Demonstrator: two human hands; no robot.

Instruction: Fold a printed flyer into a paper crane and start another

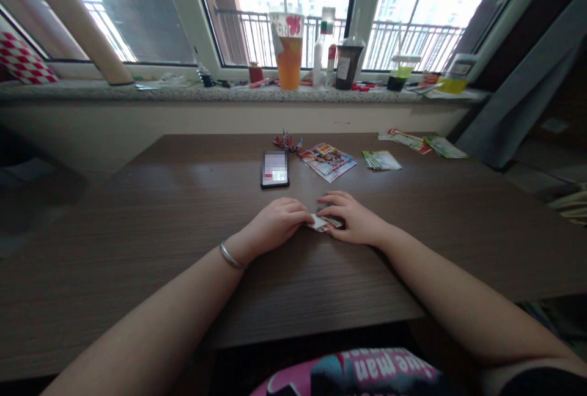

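Observation:
A small piece of folded printed paper (328, 223), white with red and green marks, lies on the wooden table between my hands. My left hand (283, 220), with a silver bangle at the wrist, pinches its left end. From the right, my right hand (352, 219) curls around the same paper, fingertips on its upper side and thumb along the near edge. My right palm hides part of the paper. Beyond my hands sit a phone (275, 169) with a blurred screen and a stack of colourful printed sheets (328, 161).
Behind the phone is a bunch of folded red-and-blue paper (288, 140). Green leaflets (381, 161) and more flyers (410, 141) lie at the back right. Along the windowsill (183, 94) stand a tall orange drink cup (288, 54), a dark drink cup (347, 66) and bottles.

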